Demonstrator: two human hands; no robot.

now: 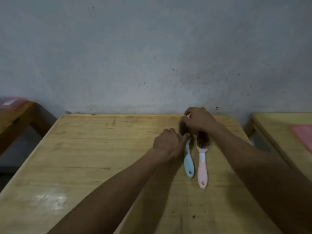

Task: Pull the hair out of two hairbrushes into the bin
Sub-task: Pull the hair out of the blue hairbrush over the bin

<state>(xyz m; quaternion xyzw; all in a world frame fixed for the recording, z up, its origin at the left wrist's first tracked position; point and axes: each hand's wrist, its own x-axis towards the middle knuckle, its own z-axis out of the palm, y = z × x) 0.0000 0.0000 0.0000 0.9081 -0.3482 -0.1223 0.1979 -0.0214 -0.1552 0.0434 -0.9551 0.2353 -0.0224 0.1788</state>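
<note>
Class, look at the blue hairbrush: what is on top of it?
On the blue hairbrush, the left hand grips its neck and the right hand covers its head's far end; hair shows between.

We look down at a wooden surface (87,157) set against a grey wall (152,56), where a blue hairbrush (188,164) and a pink hairbrush (202,168) lie side by side, handles toward us. Our left hand (166,143) grips the blue brush at its neck. Our right hand (200,119) reaches over the dark, hair-filled bristles at its far end, fingers curled there.
</note>
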